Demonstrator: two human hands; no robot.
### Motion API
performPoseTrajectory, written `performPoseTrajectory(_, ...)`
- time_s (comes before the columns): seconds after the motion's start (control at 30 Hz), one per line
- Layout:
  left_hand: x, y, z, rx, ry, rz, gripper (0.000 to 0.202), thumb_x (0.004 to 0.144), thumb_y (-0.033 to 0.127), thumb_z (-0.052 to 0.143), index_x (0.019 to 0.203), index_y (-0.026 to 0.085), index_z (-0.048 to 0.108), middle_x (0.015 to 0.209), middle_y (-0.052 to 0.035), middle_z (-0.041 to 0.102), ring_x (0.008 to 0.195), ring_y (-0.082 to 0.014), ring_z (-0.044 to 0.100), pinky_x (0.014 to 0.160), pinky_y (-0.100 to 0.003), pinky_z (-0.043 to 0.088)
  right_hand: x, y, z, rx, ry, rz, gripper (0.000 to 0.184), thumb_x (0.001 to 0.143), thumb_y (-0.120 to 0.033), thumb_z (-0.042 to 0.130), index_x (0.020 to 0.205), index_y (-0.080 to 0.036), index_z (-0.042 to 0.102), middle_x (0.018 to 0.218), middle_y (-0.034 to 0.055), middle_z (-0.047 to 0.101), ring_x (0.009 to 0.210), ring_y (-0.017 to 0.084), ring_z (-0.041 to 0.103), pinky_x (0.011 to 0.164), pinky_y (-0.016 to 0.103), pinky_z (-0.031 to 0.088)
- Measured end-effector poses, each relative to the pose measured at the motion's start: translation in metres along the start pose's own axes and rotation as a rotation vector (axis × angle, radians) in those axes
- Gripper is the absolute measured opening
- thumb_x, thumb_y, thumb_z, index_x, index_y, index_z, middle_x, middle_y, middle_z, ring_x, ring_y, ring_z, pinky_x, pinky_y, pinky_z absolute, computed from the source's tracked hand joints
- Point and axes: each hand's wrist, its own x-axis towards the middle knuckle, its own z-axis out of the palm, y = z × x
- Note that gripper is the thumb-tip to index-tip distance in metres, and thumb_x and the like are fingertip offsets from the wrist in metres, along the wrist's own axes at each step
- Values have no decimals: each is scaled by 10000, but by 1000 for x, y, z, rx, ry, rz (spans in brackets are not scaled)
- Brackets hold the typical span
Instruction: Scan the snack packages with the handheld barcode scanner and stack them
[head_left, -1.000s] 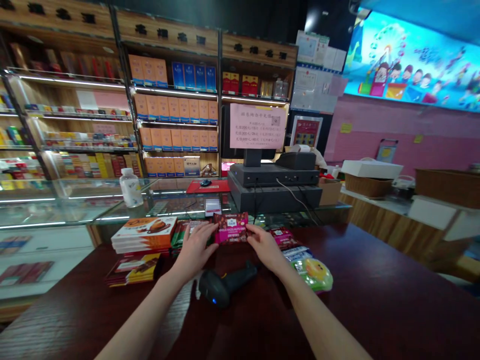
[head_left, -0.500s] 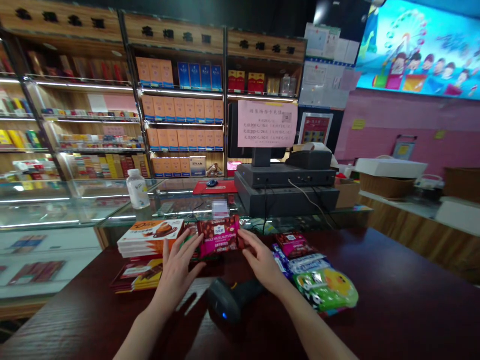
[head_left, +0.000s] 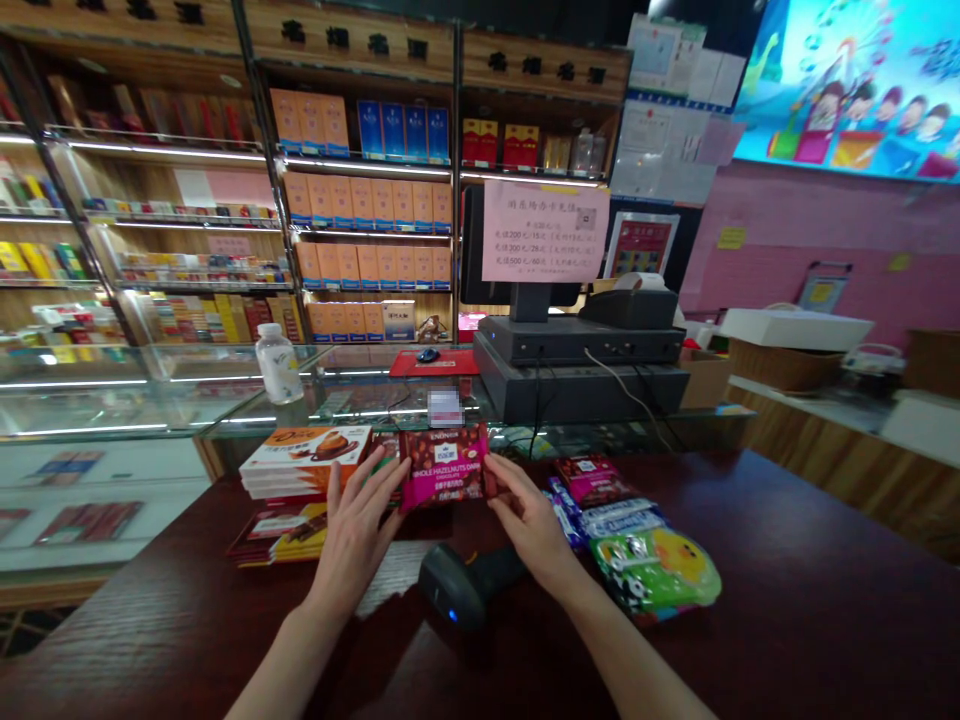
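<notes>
A dark red and magenta packet of hazelnut chocolate (head_left: pixel 446 468) faces me near the back edge of the counter. My right hand (head_left: pixel 529 520) pinches its right end between thumb and fingers. Against its left edge rests my left hand (head_left: pixel 356 520), fingers stretched out and spread. Just behind those fingers, part of a green and red packet (head_left: pixel 388 446) shows, mostly hidden. White and orange Dove boxes (head_left: pixel 304 460) are stacked to the left, with flat chocolate bars (head_left: pixel 281 535) beneath and in front. Between my forearms lies a black barcode scanner (head_left: pixel 454 590) with a blue light.
On the right lie another hazelnut packet (head_left: pixel 589 480), blue-wrapped snacks (head_left: pixel 622 517) and a green bag with a yellow duck (head_left: pixel 660 570). Behind the dark counter (head_left: pixel 810 600) stand a glass case, a white bottle (head_left: pixel 278 365) and a cash register (head_left: pixel 577 345).
My head view has tilted slightly downward and turned a little left, shifting the scene. The left thumb has drawn in closer to the packet. My right hand keeps its pinch.
</notes>
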Motion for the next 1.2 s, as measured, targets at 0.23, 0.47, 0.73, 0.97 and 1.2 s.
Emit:
performPoseTrajectory(0.23, 0, 0, -5, -32, 63, 21, 451, 923, 209, 568, 1366, 274, 523, 1295, -66, 680, 1316, -255, 542, 1222, -589, 68, -3, -7, -7, -77, 5, -115, 583, 858, -143, 623, 1403, -334, 546, 1446, 26, 556, 1349, 224, 504, 1156, 402, 401)
performPoseTrajectory(0.47, 1, 11, -8, -101, 102, -33, 296, 910, 269, 600, 1205, 291, 621, 1135, -31, 740, 1201, -244, 611, 1205, -550, 145, -3, -11, -11, -86, 41, -185, 380, 905, -132, 539, 1211, -306, 683, 1212, 38, 699, 1149, 211, 645, 1020, 372, 509)
performPoseTrajectory(0.73, 8, 30, -13, -143, 211, -92, 95, 916, 328, 608, 986, 267, 627, 911, -7, 728, 968, -220, 652, 1044, -456, 346, -5, -15, -13, -105, 128, -220, 93, 903, -234, 635, 959, -262, 704, 934, 38, 665, 877, 198, 648, 738, 303, 533)
performPoseTrajectory(0.97, 9, 34, -7, -311, 211, -226, 137, 909, 359, 609, 995, 254, 625, 924, -8, 719, 947, -198, 652, 965, -388, 460, 1, -15, -13, -36, 207, -28, 103, 865, -320, 663, 903, -225, 669, 980, 34, 654, 747, 158, 583, 673, 272, 486)
performPoseTrajectory(1.2, 8, 33, -2, -382, 137, -513, 240, 857, 467, 632, 935, 240, 652, 831, 2, 689, 803, -190, 656, 809, -342, 516, -1, -20, -6, 21, 168, 161, 194, 852, -404, 655, 865, -212, 635, 742, -14, 634, 659, 156, 559, 626, 259, 449)
